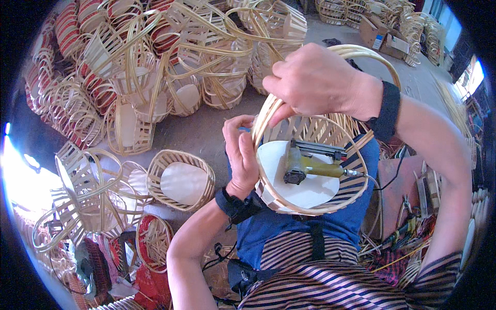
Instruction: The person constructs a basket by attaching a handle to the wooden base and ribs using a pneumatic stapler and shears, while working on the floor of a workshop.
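A light woven wooden basket with a white oval bottom rests on my lap, its looped cane handle arching over it. A yellow-green pneumatic nail gun lies inside, with a hose fitting at its back end. My left hand grips the basket's left side where the handle meets the rim, fingers bent round it. My right hand is closed on the handle strips just above, thumb tucked beneath, partly covering the join.
Many handled baskets and red-trimmed ones are piled ahead. An oval basket and others sit at left. Cardboard boxes are at the back right. Pliers and other tools lie beside cane strips at my right.
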`<state>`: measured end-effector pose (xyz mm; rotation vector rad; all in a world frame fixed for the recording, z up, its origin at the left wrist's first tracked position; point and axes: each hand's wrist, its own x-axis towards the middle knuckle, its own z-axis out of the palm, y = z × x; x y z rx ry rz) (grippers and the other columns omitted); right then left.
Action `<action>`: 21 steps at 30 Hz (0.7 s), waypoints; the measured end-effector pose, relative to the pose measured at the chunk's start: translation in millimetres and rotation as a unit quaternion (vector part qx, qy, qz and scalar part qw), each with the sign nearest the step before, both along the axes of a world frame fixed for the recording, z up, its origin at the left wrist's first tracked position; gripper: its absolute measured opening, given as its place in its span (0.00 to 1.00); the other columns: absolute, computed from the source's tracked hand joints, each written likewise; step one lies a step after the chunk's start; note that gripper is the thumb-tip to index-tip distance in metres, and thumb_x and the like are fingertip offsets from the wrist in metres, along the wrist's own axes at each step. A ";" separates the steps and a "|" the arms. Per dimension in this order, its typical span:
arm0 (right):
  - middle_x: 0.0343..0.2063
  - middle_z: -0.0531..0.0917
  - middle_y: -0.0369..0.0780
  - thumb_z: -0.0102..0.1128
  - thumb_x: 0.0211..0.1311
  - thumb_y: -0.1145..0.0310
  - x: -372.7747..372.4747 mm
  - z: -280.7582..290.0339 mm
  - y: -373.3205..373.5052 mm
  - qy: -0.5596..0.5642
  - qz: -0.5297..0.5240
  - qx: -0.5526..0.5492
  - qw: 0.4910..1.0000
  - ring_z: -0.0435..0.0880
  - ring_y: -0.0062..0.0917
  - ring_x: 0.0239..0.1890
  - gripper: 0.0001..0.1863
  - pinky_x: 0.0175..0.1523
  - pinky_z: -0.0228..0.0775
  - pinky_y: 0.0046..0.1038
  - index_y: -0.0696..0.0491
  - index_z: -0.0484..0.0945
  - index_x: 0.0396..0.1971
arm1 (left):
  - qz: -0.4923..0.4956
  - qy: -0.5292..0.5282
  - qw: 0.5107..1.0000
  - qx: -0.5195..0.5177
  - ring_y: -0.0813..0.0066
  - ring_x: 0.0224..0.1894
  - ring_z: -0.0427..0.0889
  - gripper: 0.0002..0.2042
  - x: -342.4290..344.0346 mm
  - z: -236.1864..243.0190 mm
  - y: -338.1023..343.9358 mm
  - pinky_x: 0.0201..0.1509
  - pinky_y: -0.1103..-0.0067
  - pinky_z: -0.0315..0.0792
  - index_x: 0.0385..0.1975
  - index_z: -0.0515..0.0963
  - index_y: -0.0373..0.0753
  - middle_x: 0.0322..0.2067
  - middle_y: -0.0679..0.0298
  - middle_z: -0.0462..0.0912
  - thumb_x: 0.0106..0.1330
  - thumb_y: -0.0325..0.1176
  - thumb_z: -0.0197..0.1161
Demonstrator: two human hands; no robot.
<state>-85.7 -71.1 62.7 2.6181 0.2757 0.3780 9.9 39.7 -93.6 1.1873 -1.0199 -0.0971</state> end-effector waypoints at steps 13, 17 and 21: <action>0.24 0.74 0.39 0.54 0.37 0.58 17.7 -9.2 3.7 -0.116 0.107 0.074 0.985 0.72 0.29 0.31 0.14 0.33 0.65 0.29 0.53 0.72 0.21 | -0.033 -0.070 0.994 0.077 0.86 0.18 0.58 0.22 3.7 26.5 5.9 0.19 0.87 0.54 0.40 0.60 0.34 0.19 0.71 0.63 0.56 0.49 0.44; 0.27 0.73 0.39 0.54 0.37 0.58 18.2 -11.9 7.9 -0.110 0.101 0.077 0.986 0.71 0.28 0.33 0.15 0.35 0.64 0.29 0.52 0.72 0.24 | -0.029 -0.073 0.995 0.065 0.91 0.16 0.55 0.24 5.1 19.1 1.3 0.17 0.90 0.50 0.39 0.61 0.35 0.18 0.75 0.60 0.56 0.53 0.43; 0.31 0.72 0.38 0.54 0.38 0.58 -8.0 9.3 -1.0 -0.228 0.188 0.069 0.953 0.70 0.27 0.34 0.16 0.37 0.64 0.29 0.51 0.71 0.28 | -0.036 -0.052 0.996 0.065 0.90 0.16 0.54 0.22 6.5 13.3 3.5 0.17 0.89 0.49 0.36 0.62 0.36 0.17 0.74 0.58 0.57 0.52 0.42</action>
